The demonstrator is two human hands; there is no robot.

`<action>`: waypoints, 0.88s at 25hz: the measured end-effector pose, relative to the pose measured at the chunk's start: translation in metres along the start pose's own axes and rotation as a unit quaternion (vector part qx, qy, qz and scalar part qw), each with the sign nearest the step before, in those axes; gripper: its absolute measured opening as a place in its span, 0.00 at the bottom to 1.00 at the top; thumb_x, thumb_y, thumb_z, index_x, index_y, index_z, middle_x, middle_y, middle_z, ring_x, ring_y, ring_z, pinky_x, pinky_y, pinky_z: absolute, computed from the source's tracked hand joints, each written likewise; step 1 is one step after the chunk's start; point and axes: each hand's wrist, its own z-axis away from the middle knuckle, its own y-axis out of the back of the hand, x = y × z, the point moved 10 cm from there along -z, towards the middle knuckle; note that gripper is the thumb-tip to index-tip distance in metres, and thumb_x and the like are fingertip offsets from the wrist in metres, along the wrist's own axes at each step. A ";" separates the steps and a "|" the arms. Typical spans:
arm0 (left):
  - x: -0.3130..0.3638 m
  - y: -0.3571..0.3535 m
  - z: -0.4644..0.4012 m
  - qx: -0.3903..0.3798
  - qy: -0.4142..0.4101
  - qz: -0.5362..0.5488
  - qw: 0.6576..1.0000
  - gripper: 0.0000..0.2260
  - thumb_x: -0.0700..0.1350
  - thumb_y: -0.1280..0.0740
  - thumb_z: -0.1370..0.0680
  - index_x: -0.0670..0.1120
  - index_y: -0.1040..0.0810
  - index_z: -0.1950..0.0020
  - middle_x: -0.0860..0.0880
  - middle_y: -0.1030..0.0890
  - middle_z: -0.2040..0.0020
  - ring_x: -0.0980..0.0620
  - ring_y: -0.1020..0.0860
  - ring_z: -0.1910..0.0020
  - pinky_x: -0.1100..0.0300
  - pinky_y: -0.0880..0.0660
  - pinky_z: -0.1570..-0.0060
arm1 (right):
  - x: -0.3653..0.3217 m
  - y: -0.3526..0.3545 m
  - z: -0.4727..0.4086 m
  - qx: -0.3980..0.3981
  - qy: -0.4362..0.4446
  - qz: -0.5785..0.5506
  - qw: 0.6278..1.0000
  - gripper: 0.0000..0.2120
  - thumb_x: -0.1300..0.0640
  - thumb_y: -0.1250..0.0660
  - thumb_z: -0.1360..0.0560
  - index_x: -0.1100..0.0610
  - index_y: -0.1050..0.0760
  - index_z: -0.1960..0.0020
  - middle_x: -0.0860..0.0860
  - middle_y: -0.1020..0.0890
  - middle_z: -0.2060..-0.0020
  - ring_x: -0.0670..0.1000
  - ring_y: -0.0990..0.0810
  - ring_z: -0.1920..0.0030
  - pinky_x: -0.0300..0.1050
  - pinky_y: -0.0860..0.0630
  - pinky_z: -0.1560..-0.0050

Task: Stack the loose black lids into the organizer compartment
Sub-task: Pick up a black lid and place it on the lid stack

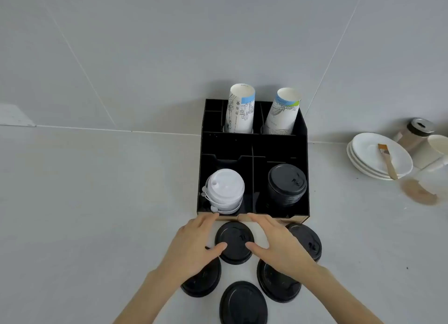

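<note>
With both hands, the left hand (194, 248) and the right hand (278, 246), open-fingered around the middle loose lid (234, 242) on the table (97, 202) at lower centre, a loose pinch may drop it short of the black lid stack (287, 185) in the organizer (253, 154) lower-right compartment.

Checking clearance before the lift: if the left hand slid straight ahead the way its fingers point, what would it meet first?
Probably the organizer's front edge, below the white lids; the left hand's fingertips look almost there.
</note>
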 end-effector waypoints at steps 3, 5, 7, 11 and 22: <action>-0.003 -0.019 -0.005 -0.021 -0.004 -0.001 1.000 0.26 0.53 0.38 0.25 0.52 0.44 0.30 0.53 0.36 0.29 0.51 0.35 0.32 0.57 0.37 0.34 | 0.006 -0.014 -0.005 -0.019 -0.004 0.017 1.000 0.26 0.52 0.37 0.26 0.47 0.44 0.32 0.46 0.33 0.33 0.50 0.28 0.39 0.45 0.27 0.43; -0.006 -0.033 -0.008 -0.037 0.001 -0.016 0.999 0.27 0.53 0.38 0.25 0.51 0.44 0.30 0.52 0.37 0.29 0.50 0.35 0.32 0.57 0.38 0.33 | 0.014 -0.025 -0.009 -0.031 -0.007 0.023 0.999 0.27 0.53 0.37 0.27 0.49 0.44 0.31 0.48 0.35 0.32 0.51 0.27 0.40 0.46 0.27 0.43; -0.008 -0.044 -0.009 -0.050 0.002 -0.028 0.998 0.27 0.53 0.38 0.25 0.51 0.45 0.29 0.52 0.39 0.28 0.50 0.36 0.32 0.57 0.39 0.32 | 0.020 -0.034 -0.011 -0.040 -0.007 0.026 0.999 0.28 0.55 0.37 0.27 0.50 0.44 0.30 0.49 0.37 0.31 0.52 0.29 0.38 0.47 0.27 0.41; -0.011 -0.056 -0.012 -0.064 0.004 -0.042 0.997 0.29 0.53 0.39 0.25 0.50 0.48 0.28 0.51 0.41 0.27 0.50 0.36 0.32 0.56 0.38 0.33 | 0.024 -0.043 -0.014 -0.040 0.003 0.032 0.999 0.29 0.60 0.37 0.27 0.52 0.44 0.30 0.49 0.38 0.30 0.52 0.34 0.33 0.47 0.29 0.37; -0.001 -0.045 -0.006 -0.041 -0.009 -0.043 0.998 0.28 0.53 0.39 0.24 0.51 0.48 0.28 0.52 0.43 0.26 0.50 0.40 0.30 0.56 0.41 0.31 | 0.020 -0.030 -0.004 0.018 0.018 -0.025 0.999 0.26 0.56 0.34 0.29 0.53 0.38 0.33 0.47 0.33 0.33 0.47 0.31 0.36 0.36 0.33 0.39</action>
